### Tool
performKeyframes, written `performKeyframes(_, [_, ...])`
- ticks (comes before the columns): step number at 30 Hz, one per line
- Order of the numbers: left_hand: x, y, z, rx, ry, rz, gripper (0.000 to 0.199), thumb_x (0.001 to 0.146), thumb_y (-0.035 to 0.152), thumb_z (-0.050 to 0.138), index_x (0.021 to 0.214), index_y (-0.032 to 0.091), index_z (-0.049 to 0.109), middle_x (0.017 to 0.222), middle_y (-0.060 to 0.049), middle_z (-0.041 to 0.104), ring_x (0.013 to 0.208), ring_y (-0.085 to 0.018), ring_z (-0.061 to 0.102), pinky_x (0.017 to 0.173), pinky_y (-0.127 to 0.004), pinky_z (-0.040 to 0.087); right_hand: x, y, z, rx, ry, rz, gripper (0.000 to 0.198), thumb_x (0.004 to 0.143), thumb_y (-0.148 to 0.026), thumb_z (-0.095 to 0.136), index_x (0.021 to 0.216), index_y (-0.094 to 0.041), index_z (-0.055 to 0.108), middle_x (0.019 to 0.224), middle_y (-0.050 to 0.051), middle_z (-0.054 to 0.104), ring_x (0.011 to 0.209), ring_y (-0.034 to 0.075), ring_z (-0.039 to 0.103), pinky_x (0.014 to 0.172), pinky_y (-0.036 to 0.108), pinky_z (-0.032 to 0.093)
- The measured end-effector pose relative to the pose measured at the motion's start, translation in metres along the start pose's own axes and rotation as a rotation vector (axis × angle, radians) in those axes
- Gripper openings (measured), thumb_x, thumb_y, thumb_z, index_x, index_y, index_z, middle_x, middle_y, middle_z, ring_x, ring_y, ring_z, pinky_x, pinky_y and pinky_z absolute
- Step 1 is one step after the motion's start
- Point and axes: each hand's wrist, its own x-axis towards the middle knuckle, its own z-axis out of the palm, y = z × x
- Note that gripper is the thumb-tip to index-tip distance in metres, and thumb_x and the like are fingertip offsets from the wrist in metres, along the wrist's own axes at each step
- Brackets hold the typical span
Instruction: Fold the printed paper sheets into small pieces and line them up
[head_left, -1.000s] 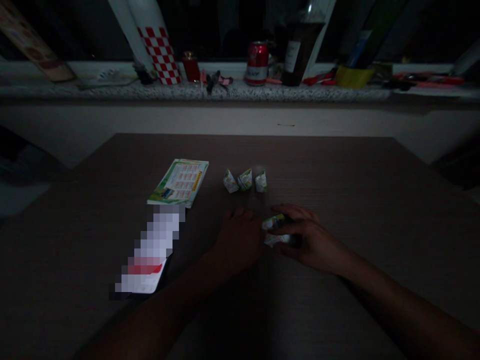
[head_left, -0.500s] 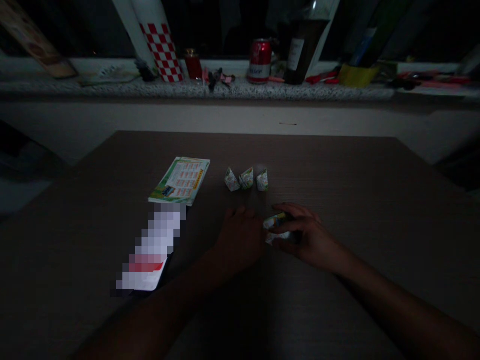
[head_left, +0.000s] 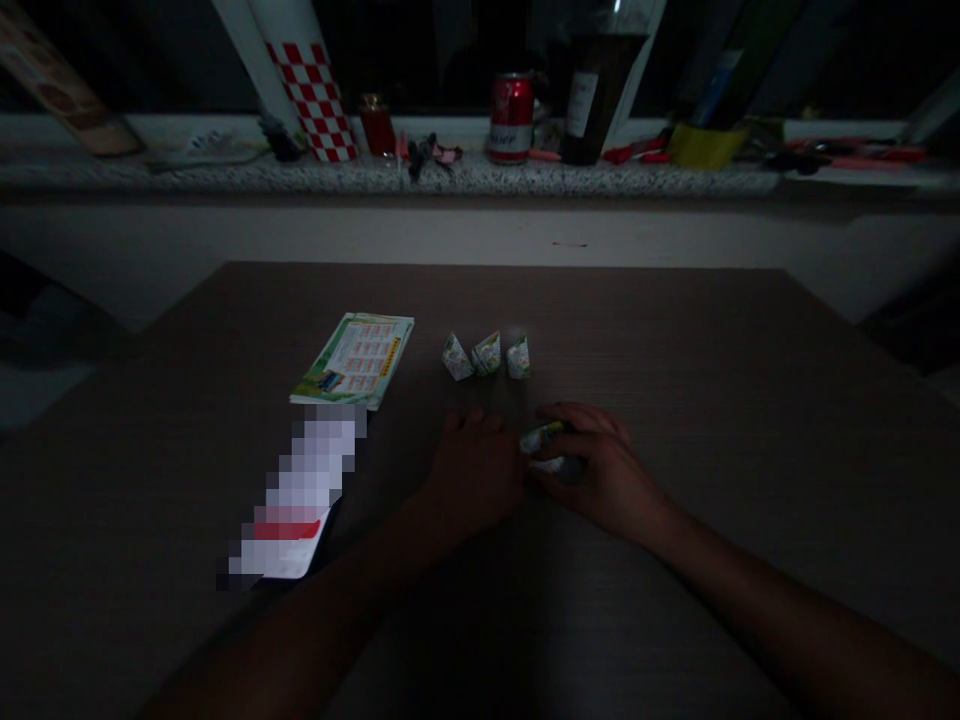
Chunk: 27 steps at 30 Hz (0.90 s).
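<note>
Head view, dim light. I have both hands at mid-table, close together, with the paper (head_left: 541, 438) between them. It's a small printed piece, green-yellow on its upper part, whitish below, partly covered by fingers. Right hand (head_left: 589, 458): narrow, thumb and fingers bent around the paper, holding it. Left hand (head_left: 482, 462): back up, fingers curled under, right at the paper's left end. I can't tell whether it grips or just presses; its own fingers block my view.

Beyond the hands on the table (head_left: 652, 330) I count three folds (head_left: 486, 355) in a row, small and pointed; left two sit close together, third just apart on the right. Left of those, a stack of cards (head_left: 356, 358), calendar print on top. Phone (head_left: 304, 495) lies at the stack's near end, screen lit but pixelated. Sill (head_left: 465, 182) behind carries a red can (head_left: 512, 115) and a dark bottle (head_left: 589, 105).
</note>
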Motion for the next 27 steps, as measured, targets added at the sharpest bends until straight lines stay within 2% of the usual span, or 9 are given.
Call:
performKeyframes(14, [-0.003,-0.003,-0.001,-0.026,0.024,0.013,0.023,0.090,0.031,0.046,0.086,0.016,0.064,0.094,-0.009,0.064,0.095,-0.028,0.056,0.082,-0.045,0.040,-0.002,0.014,-0.011,0.020,-0.160,-0.076,0.031,0.073,-0.027,0.074,0.102,-0.038,0.071,0.135,0.002,0.056,0.125,0.030,0.049,0.101,0.054,0.033])
performKeyframes(21, [-0.004,-0.002,-0.004,-0.058,-0.004,-0.003,0.039,0.081,0.054,0.056,0.089,0.017,0.065,0.098,-0.011,0.064,0.100,-0.031,0.055,0.087,-0.047,0.039,-0.003,0.012,-0.010,0.027,-0.125,-0.077,0.032,0.071,-0.029,0.077,0.102,-0.037,0.072,0.133,0.002,0.057,0.126,0.029,0.049,0.102,0.054,0.034])
performKeyframes(27, [-0.003,-0.005,-0.008,-0.056,-0.030,-0.009,0.029,0.081,0.044,0.058,0.088,0.016,0.066,0.095,-0.011,0.066,0.098,-0.031,0.057,0.087,-0.049,0.039,-0.003,0.010,-0.012,0.027,-0.140,-0.076,0.032,0.072,-0.026,0.076,0.102,-0.035,0.072,0.134,0.004,0.057,0.125,0.030,0.049,0.102,0.054,0.034])
